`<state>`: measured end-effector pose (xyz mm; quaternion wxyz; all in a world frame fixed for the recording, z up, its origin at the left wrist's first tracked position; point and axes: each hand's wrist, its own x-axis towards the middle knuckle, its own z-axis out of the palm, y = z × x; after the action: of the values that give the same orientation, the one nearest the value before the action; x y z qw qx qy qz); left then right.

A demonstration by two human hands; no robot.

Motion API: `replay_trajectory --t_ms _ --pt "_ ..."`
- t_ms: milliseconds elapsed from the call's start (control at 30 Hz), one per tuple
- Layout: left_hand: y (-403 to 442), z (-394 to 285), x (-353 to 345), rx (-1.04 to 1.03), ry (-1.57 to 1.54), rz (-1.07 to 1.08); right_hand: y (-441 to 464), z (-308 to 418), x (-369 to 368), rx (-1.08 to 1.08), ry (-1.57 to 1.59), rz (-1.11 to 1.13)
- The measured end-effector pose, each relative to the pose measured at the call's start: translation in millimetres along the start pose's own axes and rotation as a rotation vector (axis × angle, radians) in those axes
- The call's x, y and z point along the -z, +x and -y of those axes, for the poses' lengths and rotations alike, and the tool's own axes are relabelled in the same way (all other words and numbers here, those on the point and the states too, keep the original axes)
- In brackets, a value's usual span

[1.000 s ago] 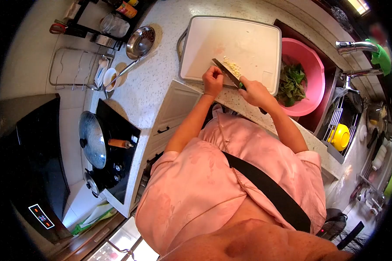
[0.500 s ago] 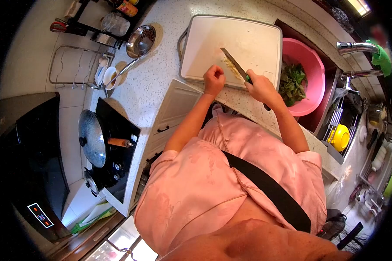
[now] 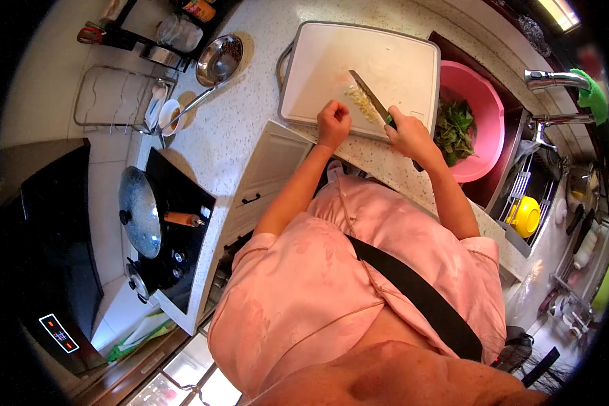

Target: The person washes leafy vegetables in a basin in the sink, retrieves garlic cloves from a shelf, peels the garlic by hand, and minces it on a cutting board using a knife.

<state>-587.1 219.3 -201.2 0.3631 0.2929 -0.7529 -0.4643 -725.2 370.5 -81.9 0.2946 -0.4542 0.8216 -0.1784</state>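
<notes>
My right hand (image 3: 410, 137) is wrapped round the handle of a kitchen knife (image 3: 369, 93), its blade slanting up and left over the cutting board (image 3: 311, 57). Pale yellowish chopped bits, maybe garlic (image 3: 363, 105), lie in a strip along the blade's left side. Just left of them, at the board's near edge, is my left hand (image 3: 334, 124) with its fingers curled closed. Whether anything small is inside those fingers is hidden.
Right of the board, a pink basin (image 3: 490, 128) with leafy greens (image 3: 457, 132) sits in the sink below the faucet (image 3: 555, 80). To the left are a metal ladle bowl (image 3: 220, 61), a white bowl (image 3: 170, 116) and a lidded wok (image 3: 141, 213) on the stove.
The knife has shifted slightly right, away from the chopped bits, showing more of them. My left hand stays almost where it was.
</notes>
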Motion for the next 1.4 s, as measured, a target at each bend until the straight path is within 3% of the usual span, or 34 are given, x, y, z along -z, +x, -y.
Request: replay_trajectory --t_ms 300,1200,1400 --pt "0 1 0 0.015 -0.003 0.031 1 -12 -5 0.012 0.001 -0.084" --pt "1 -1 -1 0.041 0.024 0.008 -3 8 -22 0.117 -0.06 0.093" --pt "-2 2 1 0.065 0.004 0.017 -7 7 -15 0.098 0.005 0.022"
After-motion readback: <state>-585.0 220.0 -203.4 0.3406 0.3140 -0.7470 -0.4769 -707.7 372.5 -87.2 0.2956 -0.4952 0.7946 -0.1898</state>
